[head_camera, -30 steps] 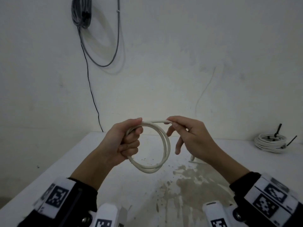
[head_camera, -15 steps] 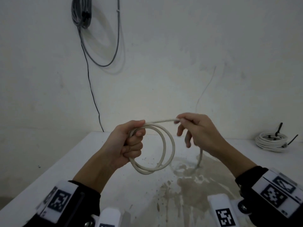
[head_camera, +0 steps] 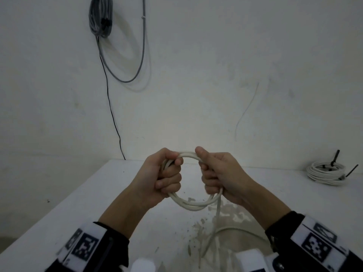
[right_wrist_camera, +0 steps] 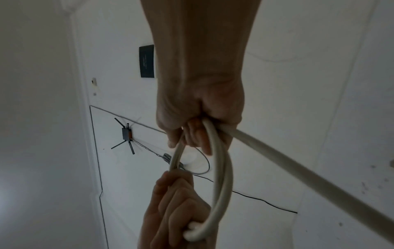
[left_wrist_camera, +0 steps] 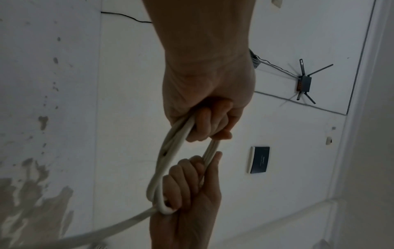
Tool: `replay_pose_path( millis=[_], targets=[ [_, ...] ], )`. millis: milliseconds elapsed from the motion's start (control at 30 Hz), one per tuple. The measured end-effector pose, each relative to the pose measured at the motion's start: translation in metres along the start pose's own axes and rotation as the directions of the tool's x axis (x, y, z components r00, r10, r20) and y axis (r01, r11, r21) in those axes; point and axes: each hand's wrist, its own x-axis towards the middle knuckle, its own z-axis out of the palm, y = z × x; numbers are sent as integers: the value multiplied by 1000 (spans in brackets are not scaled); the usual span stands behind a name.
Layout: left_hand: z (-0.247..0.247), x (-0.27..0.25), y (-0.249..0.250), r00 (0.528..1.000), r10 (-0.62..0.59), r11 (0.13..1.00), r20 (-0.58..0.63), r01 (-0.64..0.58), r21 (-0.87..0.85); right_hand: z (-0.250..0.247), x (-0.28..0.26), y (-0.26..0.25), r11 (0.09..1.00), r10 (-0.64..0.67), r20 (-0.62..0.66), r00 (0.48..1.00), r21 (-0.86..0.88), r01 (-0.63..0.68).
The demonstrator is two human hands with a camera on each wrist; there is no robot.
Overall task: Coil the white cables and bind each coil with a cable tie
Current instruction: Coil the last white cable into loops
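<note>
Both hands hold a small coil of white cable [head_camera: 193, 204] upright above the white table [head_camera: 98, 203]. My left hand [head_camera: 167, 174] grips the coil's left side with all fingers curled round the loops [left_wrist_camera: 170, 143]. My right hand [head_camera: 213, 173] grips the right side, thumb on the top strands [right_wrist_camera: 221, 176]. A loose tail of the cable [head_camera: 216, 222] drops from the right hand to the table and curves toward me; it runs off blurred in the right wrist view [right_wrist_camera: 298, 168].
A finished white coil bound with black ties [head_camera: 325, 172] lies at the table's far right. Grey cable [head_camera: 102, 16] hangs on the wall, with a thin black wire [head_camera: 110, 107] running down behind the table. Paint stains [head_camera: 225, 214] mark the table beneath my hands.
My right hand brought the strand it pinched round to the coil and closed its fingers on the right side. The coil has gained a loop and the hands sit closer together.
</note>
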Motion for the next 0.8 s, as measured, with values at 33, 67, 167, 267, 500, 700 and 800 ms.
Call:
replay_pose_path(
  millis=[33,67,167,267,500,700,800],
  targets=[
    [1,-1,-1,1000,-9,1000,3,9,13,-1,2,1,998,-42,-34,999,-37,41],
    [2,-2,-1,1000,-18,1000,6,18,25,-2,4,3,989,-102,-77,992,-115,93],
    [3,-2,-3,998,-58,998,-7,58,-3,-1,9,9,789,-422,-164,892,-552,272],
    [4,0,-3,994,-82,994,-72,76,-73,5,11,12,676,-519,-134,844,-669,310],
    [-6,-2,8,981,26,977,-191,-65,-202,-2,-7,14,1000,-6,31,1000,-2,7],
    [-15,2,27,929,231,887,-290,-324,-329,10,-21,54,980,-29,35,999,-198,35],
    [-22,3,42,864,346,833,-366,-462,-305,12,-22,81,853,-295,-37,955,-461,246]
  ],
)
